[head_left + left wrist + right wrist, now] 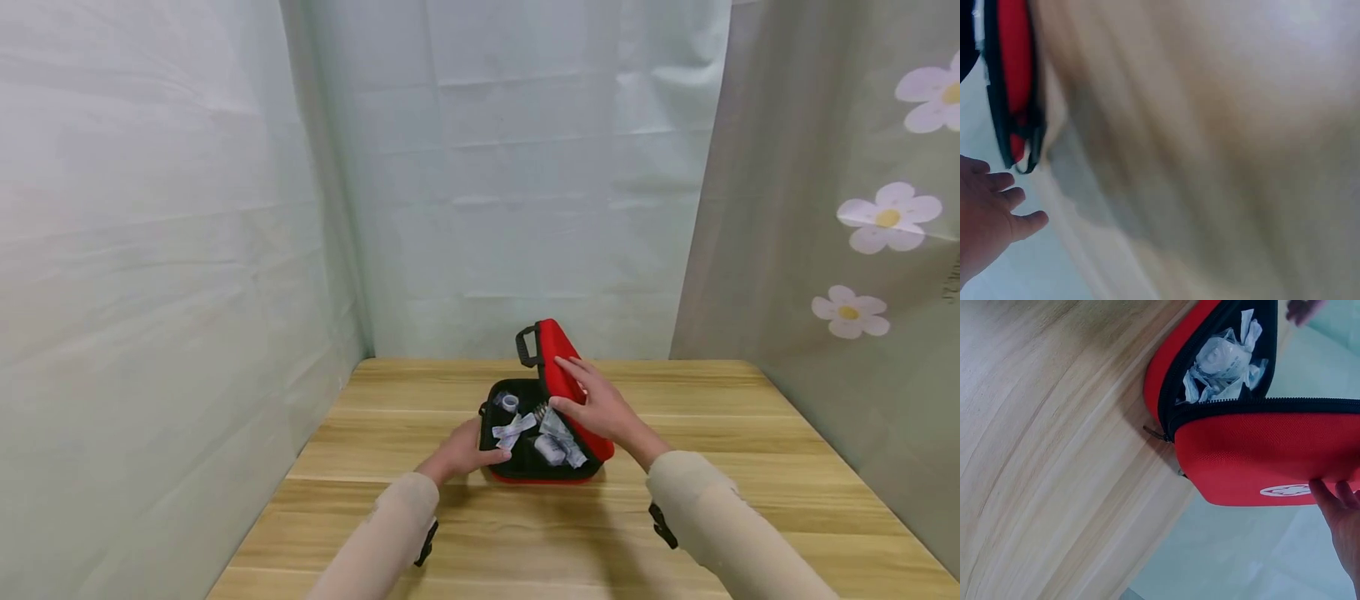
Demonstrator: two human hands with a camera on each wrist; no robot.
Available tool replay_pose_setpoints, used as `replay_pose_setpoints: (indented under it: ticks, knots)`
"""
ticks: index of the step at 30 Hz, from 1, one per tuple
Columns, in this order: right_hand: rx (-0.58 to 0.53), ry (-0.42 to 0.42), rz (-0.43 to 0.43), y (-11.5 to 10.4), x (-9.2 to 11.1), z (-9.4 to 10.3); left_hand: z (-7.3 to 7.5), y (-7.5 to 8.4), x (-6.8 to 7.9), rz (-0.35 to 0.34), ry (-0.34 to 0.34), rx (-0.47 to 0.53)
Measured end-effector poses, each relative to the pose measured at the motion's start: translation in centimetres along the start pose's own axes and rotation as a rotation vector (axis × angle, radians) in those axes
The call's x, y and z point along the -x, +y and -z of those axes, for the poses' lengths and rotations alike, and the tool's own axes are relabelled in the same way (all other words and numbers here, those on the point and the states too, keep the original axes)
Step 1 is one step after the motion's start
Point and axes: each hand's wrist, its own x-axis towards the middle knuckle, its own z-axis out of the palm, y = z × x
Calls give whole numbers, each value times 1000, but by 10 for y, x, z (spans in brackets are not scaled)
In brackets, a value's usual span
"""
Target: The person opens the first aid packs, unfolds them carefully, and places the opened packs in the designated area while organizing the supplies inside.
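Observation:
A red zippered case [551, 481] with a black lining stands unzipped on the table, its lid [1260, 447] tilted up on the right. My right hand [603, 408] rests its fingertips against the lid's red outer face, beside a white oval mark [1285, 490]. At the case's left side is my left hand [467, 450], fingers extended and thumb at the near rim; whether it touches the case I cannot tell. Inside lie a white roll [510, 403], crossed white strips [513, 430], a clear packet [558, 429] and a white wrapped bundle [550, 450].
The wood-grain table [360, 533] extends around the case. Pale sheeting [525, 183] hangs behind it and on both sides, with printed flowers at the right. A black carry handle [528, 346] sticks out from the lid's left edge.

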Motion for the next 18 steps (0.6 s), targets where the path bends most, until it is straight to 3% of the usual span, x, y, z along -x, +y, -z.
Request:
replay_pose_setpoints:
  ticks: [3,8,11,18]
  knots:
    - [-8,15,1,1,2,2,-9,-7,4,12,-24,-13]
    - [-18,40,7,4,5,9,-17,-14,5,113,-59,-36]
    - [-36,46,4,7,7,13,-20,-17,3,137,-70,-19]
    - [-78,58,22,14,13,23,-13,-2,9,160,-130,-56]
